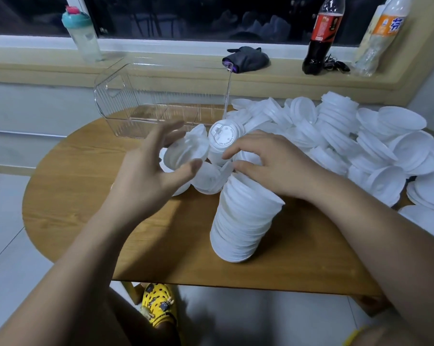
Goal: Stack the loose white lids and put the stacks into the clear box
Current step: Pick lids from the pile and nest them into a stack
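A tall stack of white lids (241, 221) leans on the round wooden table (86, 196) in front of me. My right hand (268, 163) rests on the top of this stack, fingers curled over it. My left hand (148, 171) hovers open, fingers spread, just left of a few loose white lids (186, 151) lying between the hands. One lid with a printed top (223, 136) faces up behind them. The clear box (161, 103) stands at the far edge of the table and holds no lids. A large pile of loose lids (360, 146) covers the right side.
On the window ledge behind stand a teal-capped bottle (82, 33), a dark cloth (246, 58), a cola bottle (320, 36) and an orange drink bottle (380, 36). A yellow shoe (158, 305) shows under the table's near edge.
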`<state>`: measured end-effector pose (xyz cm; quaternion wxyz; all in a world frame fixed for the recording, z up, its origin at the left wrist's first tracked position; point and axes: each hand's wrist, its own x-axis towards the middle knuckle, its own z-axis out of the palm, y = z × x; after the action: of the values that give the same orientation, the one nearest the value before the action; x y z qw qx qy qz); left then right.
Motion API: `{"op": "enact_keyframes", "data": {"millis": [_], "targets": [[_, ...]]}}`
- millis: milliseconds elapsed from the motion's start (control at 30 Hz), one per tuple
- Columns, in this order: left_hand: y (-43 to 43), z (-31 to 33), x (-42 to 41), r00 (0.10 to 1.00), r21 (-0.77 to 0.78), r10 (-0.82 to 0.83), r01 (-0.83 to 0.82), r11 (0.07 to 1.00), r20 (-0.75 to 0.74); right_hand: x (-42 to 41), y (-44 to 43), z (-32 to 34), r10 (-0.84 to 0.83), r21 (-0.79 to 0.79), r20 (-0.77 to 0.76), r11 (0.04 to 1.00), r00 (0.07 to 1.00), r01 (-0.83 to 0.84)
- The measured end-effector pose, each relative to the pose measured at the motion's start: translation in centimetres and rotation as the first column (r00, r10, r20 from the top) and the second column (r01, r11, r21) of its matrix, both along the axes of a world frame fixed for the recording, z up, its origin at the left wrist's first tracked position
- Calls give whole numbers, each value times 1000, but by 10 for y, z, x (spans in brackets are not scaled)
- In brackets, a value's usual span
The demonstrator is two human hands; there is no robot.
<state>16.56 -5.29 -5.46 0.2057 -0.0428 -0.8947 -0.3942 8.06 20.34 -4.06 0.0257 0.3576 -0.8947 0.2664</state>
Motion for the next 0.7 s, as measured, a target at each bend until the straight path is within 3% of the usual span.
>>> {"op": "enact_keyframes", "data": {"millis": [200, 500, 700], "targets": [[17, 9, 21, 993, 74, -108, 111, 991, -44, -15, -10, 10, -13, 36, 72, 999, 997, 11], [41, 22, 45, 940, 94, -337, 340, 936, -47, -20, -30, 7, 45, 341, 10, 939, 999, -46], [55, 21, 47, 929, 59, -370, 369, 927, -6, -14, -32, 14, -29, 229, 140, 973, 990, -4]]}}
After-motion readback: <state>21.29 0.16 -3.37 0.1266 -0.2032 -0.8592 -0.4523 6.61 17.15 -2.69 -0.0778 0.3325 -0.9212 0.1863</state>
